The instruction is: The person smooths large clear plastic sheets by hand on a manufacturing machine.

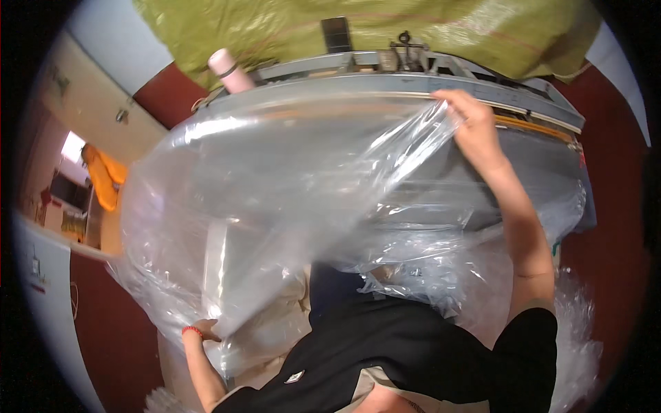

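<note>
A large sheet of clear plastic film (275,172) billows in front of me, spread wide to the left and creased toward its held corner. My right hand (475,127) is raised at the far side, its fingers closed on the film's edge, pulling it into tight folds. Low on the left, my left hand (204,329), with a red bracelet at the wrist, is closed on the same film near its lower edge. Some of its fingers are hidden by the folds. Behind the film stands a long grey metal machine frame (330,84) with a dark flat surface before it.
On the frame's far side are a pink bottle (232,71), a dark flat slab (336,34) and a black metal fitting (406,51). A yellow-green woven sheet (275,27) hangs behind. More crumpled film (575,344) lies at the right. An open doorway with orange cloth (105,177) is at the left.
</note>
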